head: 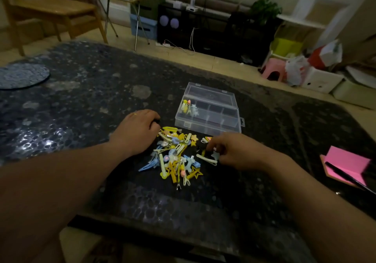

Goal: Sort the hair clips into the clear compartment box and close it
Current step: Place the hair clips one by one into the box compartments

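The dark surface (101,104) is carrying the open box (203,123), its long axis running left-right, with open surface on both sides. The clip pile (177,159) is lying just before it. The left hand (136,132) is resting curled, and its hold cannot be told. The right hand (234,150) is pinching a white clip (206,159).

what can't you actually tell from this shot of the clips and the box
Head view:
- left hand: own knuckles hide its fingertips, so whether it holds a clip is unknown.
- compartment box: clips inside too blurred to count.
- pile of clips: overlapping, number unclear.
- pale clip pinched by the right hand: fingers cover part.
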Available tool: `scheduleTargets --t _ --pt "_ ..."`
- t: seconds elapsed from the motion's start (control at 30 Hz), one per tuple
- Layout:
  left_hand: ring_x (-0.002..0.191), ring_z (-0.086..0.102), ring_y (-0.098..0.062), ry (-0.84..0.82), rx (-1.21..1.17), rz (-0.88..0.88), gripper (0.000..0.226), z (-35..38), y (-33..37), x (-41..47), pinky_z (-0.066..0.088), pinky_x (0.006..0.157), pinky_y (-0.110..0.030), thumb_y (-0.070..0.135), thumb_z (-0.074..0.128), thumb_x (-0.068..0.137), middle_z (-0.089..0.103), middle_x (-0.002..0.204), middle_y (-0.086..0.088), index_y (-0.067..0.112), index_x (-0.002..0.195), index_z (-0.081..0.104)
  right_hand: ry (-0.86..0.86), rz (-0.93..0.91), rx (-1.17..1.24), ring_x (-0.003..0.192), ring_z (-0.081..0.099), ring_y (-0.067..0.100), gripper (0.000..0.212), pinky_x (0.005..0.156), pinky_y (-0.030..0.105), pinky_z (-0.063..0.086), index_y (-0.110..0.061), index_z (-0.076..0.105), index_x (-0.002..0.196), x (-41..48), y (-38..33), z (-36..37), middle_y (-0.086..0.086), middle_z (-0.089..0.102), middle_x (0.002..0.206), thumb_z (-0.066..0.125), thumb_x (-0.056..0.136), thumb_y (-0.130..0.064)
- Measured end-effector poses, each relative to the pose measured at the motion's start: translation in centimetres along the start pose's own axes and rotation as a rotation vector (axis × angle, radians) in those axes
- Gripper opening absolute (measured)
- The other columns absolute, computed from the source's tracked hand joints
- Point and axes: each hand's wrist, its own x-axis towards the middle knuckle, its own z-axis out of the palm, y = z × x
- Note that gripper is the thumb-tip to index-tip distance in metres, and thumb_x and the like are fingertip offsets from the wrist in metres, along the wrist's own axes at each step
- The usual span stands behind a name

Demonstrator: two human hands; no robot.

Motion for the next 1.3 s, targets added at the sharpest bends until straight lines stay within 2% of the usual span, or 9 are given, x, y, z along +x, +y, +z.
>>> scheduleTargets --t 0.2,0.3,0.43,0.57,0.8,0.9,1.0,1.13,1.3 --pt "0.121 0.058 -0.02 -0.011 0.012 -0.006 0.053 -0.3 0.1 -0.1 0.044 0.107 -0.042 0.041 0.034 0.091 0.065 0.132 0.001 0.021 0.129 0.064 0.032 -0.048 -0.023 0.094 0.061 0.006 0.013 0.085 0.031 0.056 -0.037 0.067 0.106 0.5 -0.3 -0.1 -0.013 0.062 0.103 0.073 0.096 -0.029" --pt "0.12 0.058 -0.02 -0.001 0.02 0.0 0.051 -0.1 0.0 -0.1 0.044 0.107 -0.041 0.04 0.034 0.091 0.065 0.131 0.002 0.022 0.128 0.064 0.091 -0.016 0.077 0.089 0.063 0.004 0.01 0.081 0.031 0.057 -0.036 0.066 0.098 0.2 0.1 -0.3 -0.01 0.067 0.097 0.075 0.097 -0.033" --pt "0.116 0.058 -0.019 0.024 0.021 0.01 0.051 0.1 -0.2 -0.1 0.043 0.106 -0.039 0.04 0.033 0.09 0.066 0.126 0.002 0.021 0.126 0.064 0.37 0.048 0.329 0.092 0.065 0.002 0.009 0.074 0.019 0.048 -0.036 0.066 0.105 1.4 0.0 -2.0 -0.012 0.068 0.1 0.072 0.099 -0.032" --pt "0.118 0.057 -0.018 0.025 0.019 0.029 0.057 0.3 -0.3 0.0 0.041 0.109 -0.038 0.044 0.027 0.088 0.065 0.127 0.003 0.023 0.126 0.063 0.613 0.128 0.399 0.089 0.063 0.007 0.008 0.073 0.025 0.05 -0.026 0.068 0.104 6.4 -0.1 -4.0 -0.009 0.067 0.096 0.073 0.1 -0.031" --pt "0.121 0.054 -0.013 0.029 0.02 0.023 0.053 0.6 -0.7 0.0 0.036 0.113 -0.034 0.042 0.029 0.091 0.063 0.129 0.007 0.025 0.128 0.062 0.497 0.304 0.22 0.083 0.069 0.018 0.011 0.083 0.047 0.063 -0.023 0.074 0.091 14.3 0.6 -4.6 0.001 0.074 0.091 0.071 0.1 -0.026" --pt "0.121 0.053 -0.012 0.022 0.005 0.024 0.054 0.8 -0.8 -0.1 0.034 0.114 -0.034 0.044 0.026 0.09 0.062 0.129 0.008 0.026 0.128 0.061 0.465 0.355 0.131 0.077 0.07 0.022 0.021 0.076 0.043 0.064 -0.021 0.077 0.082 15.4 0.6 -3.7 0.003 0.075 0.083 0.067 0.1 -0.022" --pt "0.121 0.054 -0.013 0.023 0.008 0.034 0.051 0.8 -0.7 -0.1 0.033 0.114 -0.034 0.042 0.029 0.091 0.062 0.128 0.007 0.025 0.126 0.061 0.487 0.385 0.145 0.08 0.068 0.022 0.021 0.073 0.039 0.06 -0.02 0.079 0.091 15.2 0.4 -3.0 0.004 0.075 0.09 0.061 0.102 -0.019" --pt "0.12 0.054 -0.013 0.03 0.006 0.032 0.045 0.8 -0.5 0.0 0.033 0.115 -0.034 0.039 0.034 0.093 0.062 0.127 0.007 0.025 0.126 0.061 0.638 0.328 0.261 0.079 0.062 0.016 0.016 0.063 0.032 0.046 -0.022 0.068 0.093 13.3 0.4 -1.7 -0.001 0.067 0.088 0.057 0.104 -0.026" --pt "0.121 0.055 -0.014 0.025 0.001 0.032 0.049 0.7 -0.5 -0.1 0.036 0.114 -0.036 0.041 0.031 0.091 0.064 0.128 0.007 0.025 0.126 0.062 0.59 0.306 0.214 0.074 0.06 0.016 0.03 0.062 0.031 0.041 -0.022 0.063 0.084 11.0 0.6 -0.3 0.001 0.064 0.08 0.054 0.109 -0.037"
